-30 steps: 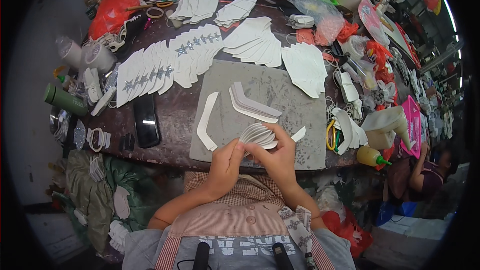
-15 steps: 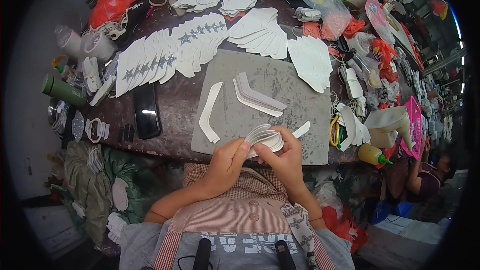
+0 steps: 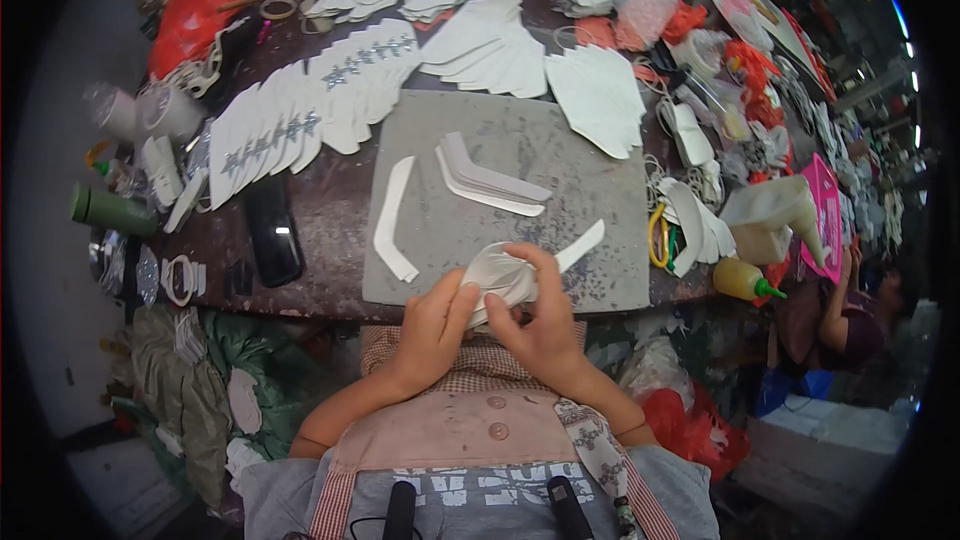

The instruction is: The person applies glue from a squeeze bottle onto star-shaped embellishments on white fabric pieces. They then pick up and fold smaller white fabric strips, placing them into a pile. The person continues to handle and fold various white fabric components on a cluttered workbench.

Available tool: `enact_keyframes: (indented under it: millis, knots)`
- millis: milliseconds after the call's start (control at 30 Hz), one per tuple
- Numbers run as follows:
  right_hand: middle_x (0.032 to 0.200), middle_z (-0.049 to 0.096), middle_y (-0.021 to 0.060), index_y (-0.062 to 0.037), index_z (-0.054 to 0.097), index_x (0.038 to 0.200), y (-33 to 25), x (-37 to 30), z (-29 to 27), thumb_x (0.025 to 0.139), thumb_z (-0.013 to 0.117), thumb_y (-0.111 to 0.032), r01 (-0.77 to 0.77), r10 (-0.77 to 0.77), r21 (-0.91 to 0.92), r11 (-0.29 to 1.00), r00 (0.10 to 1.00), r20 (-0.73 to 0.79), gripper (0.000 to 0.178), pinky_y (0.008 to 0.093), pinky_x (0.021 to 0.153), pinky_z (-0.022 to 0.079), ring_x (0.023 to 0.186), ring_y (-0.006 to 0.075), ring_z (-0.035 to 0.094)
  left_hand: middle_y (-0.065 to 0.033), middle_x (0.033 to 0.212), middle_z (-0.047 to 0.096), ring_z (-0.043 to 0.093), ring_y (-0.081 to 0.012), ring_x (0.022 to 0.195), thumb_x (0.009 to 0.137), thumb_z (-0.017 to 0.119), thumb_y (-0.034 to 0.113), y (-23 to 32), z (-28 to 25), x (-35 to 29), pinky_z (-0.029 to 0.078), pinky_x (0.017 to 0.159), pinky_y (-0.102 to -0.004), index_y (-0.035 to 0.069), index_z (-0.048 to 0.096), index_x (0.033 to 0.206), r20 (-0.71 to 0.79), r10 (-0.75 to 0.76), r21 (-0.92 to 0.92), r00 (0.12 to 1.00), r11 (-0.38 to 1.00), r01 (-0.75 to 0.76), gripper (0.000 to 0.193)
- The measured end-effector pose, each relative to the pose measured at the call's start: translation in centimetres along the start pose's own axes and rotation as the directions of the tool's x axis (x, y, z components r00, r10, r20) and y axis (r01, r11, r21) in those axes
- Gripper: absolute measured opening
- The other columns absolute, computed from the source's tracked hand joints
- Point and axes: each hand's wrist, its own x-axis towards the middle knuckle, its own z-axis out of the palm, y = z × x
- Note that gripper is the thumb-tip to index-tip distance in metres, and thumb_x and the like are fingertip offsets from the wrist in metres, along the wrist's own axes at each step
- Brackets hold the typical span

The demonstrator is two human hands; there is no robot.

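Observation:
Above the near edge of a grey board (image 3: 610, 190), both hands hold a small stack of curved white pieces (image 3: 503, 270). My left hand (image 3: 430, 330) pinches the stack's left side, fingers pressed together. On its right side, my right hand (image 3: 545, 325) has the thumb at the lower edge and the forefinger bent over the top. The pieces' lower ends are partly hidden by my fingers. On the board lie a white angled strip (image 3: 391, 225) at left, a small pile of angled strips (image 3: 490, 185) beyond the hands, and another white strip (image 3: 582, 246) just right of them.
Rows of white panels with glittery stars (image 3: 270, 145) and plain white panels (image 3: 597, 100) lie beyond the board. A dark phone (image 3: 273, 245) is at left. At right are yellow-handled scissors (image 3: 657, 237), a yellow bottle (image 3: 737, 280) and a pale jug (image 3: 765, 220).
The scene has shifted left in the picture. The held pieces are turned and fanned differently between my fingers, and more of the strip right of my hands shows.

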Motion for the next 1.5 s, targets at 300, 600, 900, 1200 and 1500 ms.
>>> enact_keyframes:
  millis: [300,600,900,1200,1500]
  knots:
    - [0.113,0.062,0.0172,-0.0017,0.035,0.143,6.6,2.9,-12.0,0.091,0.063,-0.006,0.056,-0.039,-0.237,0.97,0.996,0.074,0.06,0.0346,0.079,0.051,0.09,0.0258,0.064,-0.0174,0.094,0.07,0.07,-0.0183,0.074,0.109,0.037,0.027,-2.6,-5.0,1.9,0.053,0.061,-0.0287,0.003,0.05,0.122,-0.336,-0.024,-0.45,0.942,0.883,-0.137,0.03]
    - [0.106,0.064,0.0179,-0.0004,0.059,0.126,4.4,3.0,-7.1,0.078,0.08,-0.011,0.153,-0.495,-0.736,0.659,0.825,-0.272,0.054,0.0424,0.091,0.045,0.101,0.0356,0.058,-0.0243,0.141,0.051,0.044,-0.0314,0.137,0.11,0.031,0.026,-0.4,-1.9,2.4,0.041,0.107,-0.0426,0.006,0.05,0.117,-0.03,-0.105,-0.782,0.994,0.622,0.043,0.029]
    - [0.107,0.065,0.015,0.005,0.065,0.12,2.7,2.5,2.1,0.085,0.07,0.005,0.293,-0.328,-0.204,0.934,0.93,-0.165,0.036,0.0303,0.078,0.053,0.092,0.0197,0.064,-0.018,0.161,0.023,0.026,-0.0292,0.148,0.109,0.031,0.039,-1.8,1.5,2.6,0.024,0.12,-0.0414,0.002,0.01,0.156,-0.101,0.13,-0.648,0.986,0.744,-0.165,0.064]
    - [0.093,0.07,0.0135,0.0037,0.07,0.108,0.2,2.8,1.7,0.081,0.074,0.003,0.358,-0.364,-0.16,0.92,0.932,-0.005,0.027,0.0301,0.07,0.056,0.079,0.0226,0.069,-0.0197,0.162,0.018,0.022,-0.0321,0.149,0.096,0.027,0.071,-1.5,-1.0,1.4,0.02,0.12,-0.045,0.002,0.004,0.157,0.159,0.216,-0.613,0.963,0.787,-0.075,0.095]
    - [0.081,0.065,0.0108,0.0014,0.064,0.085,1.4,3.8,2.7,0.072,0.071,0.006,0.556,-0.593,-0.292,0.778,0.804,-0.048,0.015,0.0321,0.057,0.051,0.066,0.0239,0.063,-0.0206,0.164,0.001,0.007,-0.0302,0.152,0.083,0.034,0.083,-2.0,-1.1,1.3,0.013,0.122,-0.0419,-0.007,-0.007,0.154,0.244,0.353,-0.48,0.903,0.853,-0.204,0.122]
